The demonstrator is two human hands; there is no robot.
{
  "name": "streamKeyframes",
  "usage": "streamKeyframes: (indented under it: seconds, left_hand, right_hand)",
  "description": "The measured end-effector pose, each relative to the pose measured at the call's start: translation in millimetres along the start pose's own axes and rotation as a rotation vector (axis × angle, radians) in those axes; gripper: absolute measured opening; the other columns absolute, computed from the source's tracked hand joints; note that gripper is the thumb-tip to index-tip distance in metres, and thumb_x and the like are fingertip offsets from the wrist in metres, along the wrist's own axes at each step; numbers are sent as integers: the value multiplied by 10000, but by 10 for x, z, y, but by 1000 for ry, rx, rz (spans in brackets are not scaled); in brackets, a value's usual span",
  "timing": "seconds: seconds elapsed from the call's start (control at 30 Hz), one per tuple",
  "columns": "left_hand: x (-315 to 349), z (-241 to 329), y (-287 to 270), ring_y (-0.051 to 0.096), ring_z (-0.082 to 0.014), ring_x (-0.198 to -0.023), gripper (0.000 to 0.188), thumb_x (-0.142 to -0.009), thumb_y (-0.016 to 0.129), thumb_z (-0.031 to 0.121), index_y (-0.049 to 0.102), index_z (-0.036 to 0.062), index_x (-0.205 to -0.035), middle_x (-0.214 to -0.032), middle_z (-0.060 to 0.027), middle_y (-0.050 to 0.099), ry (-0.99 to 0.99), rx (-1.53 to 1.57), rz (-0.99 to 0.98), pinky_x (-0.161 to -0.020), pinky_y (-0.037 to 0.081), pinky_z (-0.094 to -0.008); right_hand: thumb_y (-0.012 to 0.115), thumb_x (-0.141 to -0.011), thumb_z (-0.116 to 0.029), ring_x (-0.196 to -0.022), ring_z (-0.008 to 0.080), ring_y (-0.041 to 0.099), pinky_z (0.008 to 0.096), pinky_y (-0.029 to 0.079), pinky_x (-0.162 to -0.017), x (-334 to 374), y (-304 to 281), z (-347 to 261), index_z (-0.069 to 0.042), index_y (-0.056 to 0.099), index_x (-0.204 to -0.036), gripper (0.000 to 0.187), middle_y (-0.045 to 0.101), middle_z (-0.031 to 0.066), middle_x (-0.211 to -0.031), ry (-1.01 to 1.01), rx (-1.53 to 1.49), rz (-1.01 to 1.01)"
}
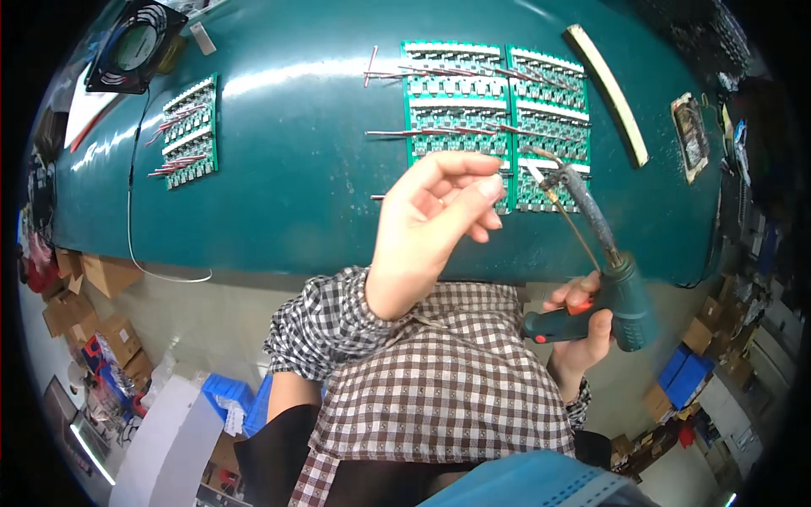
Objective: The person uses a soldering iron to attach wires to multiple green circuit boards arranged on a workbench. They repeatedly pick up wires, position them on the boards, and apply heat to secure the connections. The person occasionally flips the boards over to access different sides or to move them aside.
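- Right hand [583, 349]: your fingers wrap the soldering gun [632, 308]; likely hefty, rigid, hold by handle [554, 325].
- Left hand [431, 211]: your fingers almost pinched; can't tell if anything's held.

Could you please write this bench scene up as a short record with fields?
Left hand: left hand raised at the lower part of the left central board panel, thumb near fingers; whether it holds anything is unclear
Right hand: right hand gripping a green soldering gun
Gun tip: at the lower part of the right central board panel; contact unclear
Wires: thin wires lying across the central panels
Far left: another board panel, with a fan above it in view
Right side: long cream strip
Surface: green tabletop
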State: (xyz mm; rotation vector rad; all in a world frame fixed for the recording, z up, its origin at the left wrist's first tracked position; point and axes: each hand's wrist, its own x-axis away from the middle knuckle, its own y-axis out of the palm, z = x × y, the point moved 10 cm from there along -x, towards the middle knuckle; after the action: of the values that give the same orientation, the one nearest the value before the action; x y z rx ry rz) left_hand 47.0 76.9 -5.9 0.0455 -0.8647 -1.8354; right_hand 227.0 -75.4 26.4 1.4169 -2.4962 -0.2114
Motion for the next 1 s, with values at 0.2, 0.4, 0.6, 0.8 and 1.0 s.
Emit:
streamKeyframes:
  seconds: [0.2,0.4,0.6,0.8,1.0]
  left_hand:
    - [-32,-9,109,632,-101,-758,274,-1000,615,150,583,-8,-1222,-1002,-79,660,-84,182,-47,-620,518,-224]
    - [-47,78,42,608,-87,-707,196,-1010,597,163,605,10,-1133,-936,-51,655,-90,275,-17,-597,501,-224]
    - [-98,60,-4,596,-84,-689,168,-1007,598,157,617,19,-1100,-901,-40,655,-114,351,-25,-594,494,-227]
    - [-69,399,-167,628,-105,-827,255,-989,624,133,586,-5,-1200,-1024,-69,663,38,71,8,-696,518,-237]
    - [-314,1434,-595,614,-124,-858,155,-882,675,46,667,29,-1036,-953,-34,657,538,-1062,247,-747,495,-273]
  right_hand:
    - [699,-904,-403,-836,268,693,393,626,-717,-20,113,-19,58,563,-1084,513,623,151,-939,16,61,16]
    - [707,-895,-390,-810,272,698,393,625,-697,-76,274,-37,55,572,-1038,487,631,156,-908,22,75,-45]
    - [703,-896,-387,-779,269,694,391,626,-670,-124,357,-53,55,575,-1029,479,625,152,-889,12,99,-57]
    - [696,-901,-384,-771,267,691,386,628,-647,-172,340,-116,67,557,-1099,512,615,134,-893,-12,95,-5]
    - [668,-925,-364,-766,268,691,380,631,-625,-374,319,-160,75,539,-1142,506,615,123,-885,-3,93,-3]
